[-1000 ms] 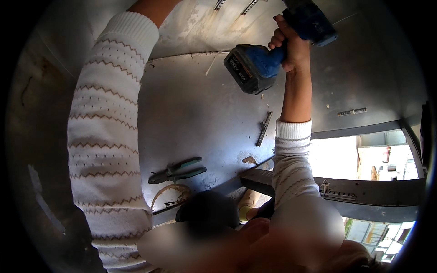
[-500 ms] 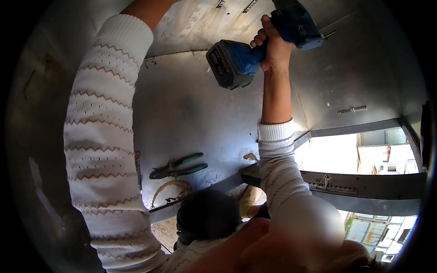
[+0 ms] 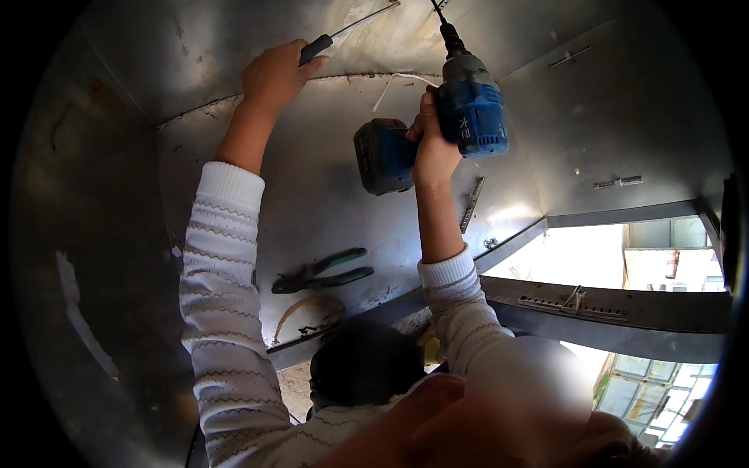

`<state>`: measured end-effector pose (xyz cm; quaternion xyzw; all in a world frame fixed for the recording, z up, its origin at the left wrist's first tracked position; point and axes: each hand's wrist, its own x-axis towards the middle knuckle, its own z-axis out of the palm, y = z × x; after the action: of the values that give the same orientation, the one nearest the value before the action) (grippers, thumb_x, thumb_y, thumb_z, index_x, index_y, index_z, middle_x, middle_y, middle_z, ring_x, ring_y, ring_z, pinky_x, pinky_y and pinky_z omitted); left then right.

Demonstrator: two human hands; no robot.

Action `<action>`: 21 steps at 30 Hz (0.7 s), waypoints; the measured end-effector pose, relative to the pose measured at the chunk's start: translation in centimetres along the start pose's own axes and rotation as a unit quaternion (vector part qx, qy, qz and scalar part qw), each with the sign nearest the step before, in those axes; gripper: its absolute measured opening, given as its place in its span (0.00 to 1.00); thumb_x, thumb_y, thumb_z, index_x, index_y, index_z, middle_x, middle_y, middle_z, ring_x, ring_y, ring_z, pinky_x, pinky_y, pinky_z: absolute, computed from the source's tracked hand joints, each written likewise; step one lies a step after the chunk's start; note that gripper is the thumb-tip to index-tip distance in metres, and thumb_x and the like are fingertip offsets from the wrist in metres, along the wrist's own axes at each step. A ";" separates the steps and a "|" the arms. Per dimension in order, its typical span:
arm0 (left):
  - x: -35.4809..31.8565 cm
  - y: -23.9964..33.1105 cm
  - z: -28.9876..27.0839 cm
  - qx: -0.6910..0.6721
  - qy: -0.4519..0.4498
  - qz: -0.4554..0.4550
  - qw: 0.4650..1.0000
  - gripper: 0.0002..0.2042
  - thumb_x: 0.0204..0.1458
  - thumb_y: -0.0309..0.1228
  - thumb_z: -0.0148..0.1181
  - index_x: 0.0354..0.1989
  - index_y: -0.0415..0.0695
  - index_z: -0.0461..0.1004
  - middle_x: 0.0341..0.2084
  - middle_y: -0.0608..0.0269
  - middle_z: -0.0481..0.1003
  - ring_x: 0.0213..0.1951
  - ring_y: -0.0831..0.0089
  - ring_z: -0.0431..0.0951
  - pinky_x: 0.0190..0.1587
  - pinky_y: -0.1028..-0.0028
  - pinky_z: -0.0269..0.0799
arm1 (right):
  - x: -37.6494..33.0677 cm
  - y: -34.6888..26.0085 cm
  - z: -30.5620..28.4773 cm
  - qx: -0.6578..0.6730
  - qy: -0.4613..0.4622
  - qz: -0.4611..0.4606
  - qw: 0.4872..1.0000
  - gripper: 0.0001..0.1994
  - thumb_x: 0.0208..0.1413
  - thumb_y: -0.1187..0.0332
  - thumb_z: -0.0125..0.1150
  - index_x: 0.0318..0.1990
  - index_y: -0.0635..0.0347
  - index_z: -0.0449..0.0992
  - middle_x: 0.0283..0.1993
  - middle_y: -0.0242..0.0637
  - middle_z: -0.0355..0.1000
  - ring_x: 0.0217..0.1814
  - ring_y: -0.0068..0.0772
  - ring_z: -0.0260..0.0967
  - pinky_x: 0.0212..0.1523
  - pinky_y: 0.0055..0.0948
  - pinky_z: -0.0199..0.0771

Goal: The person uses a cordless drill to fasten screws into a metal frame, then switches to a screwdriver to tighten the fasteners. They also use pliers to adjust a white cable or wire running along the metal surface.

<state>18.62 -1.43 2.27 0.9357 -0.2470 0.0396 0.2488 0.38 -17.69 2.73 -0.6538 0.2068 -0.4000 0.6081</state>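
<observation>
My left hand (image 3: 273, 76) is closed round the dark handle of a screwdriver-like tool (image 3: 316, 49). Its long thin shaft slants up to the right, the tip by a small spot on the metal panel (image 3: 343, 35). My right hand (image 3: 435, 152) grips a blue cordless drill (image 3: 472, 105) with a black battery pack. The drill points upward, its bit running toward a slotted spot at the top edge of the view; whether it touches there I cannot tell. A white cord (image 3: 406, 76) hangs behind the drill's front.
Pliers with dark green handles (image 3: 324, 271) lie on the metal surface below my hands. A slotted metal strip (image 3: 473, 204) stands right of my right wrist. At the right, a metal frame bar (image 3: 608, 308) crosses a bright opening. Metal walls surround my arms.
My left hand has come down into view with the screwdriver-like tool. The drill has shifted down and slightly left, turning so that its bit shows. The white cord is now more visible.
</observation>
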 end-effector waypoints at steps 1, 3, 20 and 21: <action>-1.5 0.1 0.9 -0.025 -0.012 -0.018 0.999 0.23 0.60 0.58 0.58 0.37 0.48 0.77 0.23 0.62 0.78 0.30 0.58 0.81 0.33 0.58 0.73 | -0.6 0.6 -0.4 -0.010 0.024 0.000 1.000 0.09 0.63 0.66 0.67 0.46 0.61 0.81 0.22 0.27 0.68 0.19 0.20 0.62 0.25 0.25 0.65; -3.7 -0.2 2.8 -0.074 -0.022 -0.048 0.996 0.23 0.60 0.58 0.58 0.37 0.48 0.76 0.22 0.61 0.77 0.29 0.58 0.81 0.33 0.58 0.73 | -1.4 2.1 -0.8 -0.028 0.072 0.000 0.997 0.07 0.64 0.67 0.67 0.42 0.59 0.81 0.22 0.27 0.69 0.19 0.19 0.62 0.24 0.24 0.65; -12.3 0.7 8.0 -0.242 -0.065 -0.118 0.961 0.21 0.61 0.49 0.63 0.34 0.40 0.72 0.17 0.59 0.71 0.21 0.64 0.75 0.29 0.65 0.69 | 0.4 9.1 -6.8 -0.083 0.101 -0.008 0.991 0.13 0.62 0.65 0.69 0.45 0.64 0.73 0.34 0.35 0.76 0.27 0.29 0.76 0.33 0.30 0.77; -12.4 0.9 7.9 -0.253 -0.064 -0.120 0.958 0.21 0.61 0.48 0.63 0.34 0.40 0.72 0.17 0.60 0.72 0.22 0.65 0.75 0.29 0.66 0.69 | 0.7 8.8 -6.9 -0.073 0.102 -0.003 0.992 0.13 0.62 0.65 0.69 0.44 0.64 0.73 0.33 0.35 0.75 0.26 0.29 0.76 0.33 0.30 0.77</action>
<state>6.97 -0.49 -6.66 0.8656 -0.1499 -0.1139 0.4640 -2.62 -24.09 -5.99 -0.6529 0.2946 -0.4501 0.5332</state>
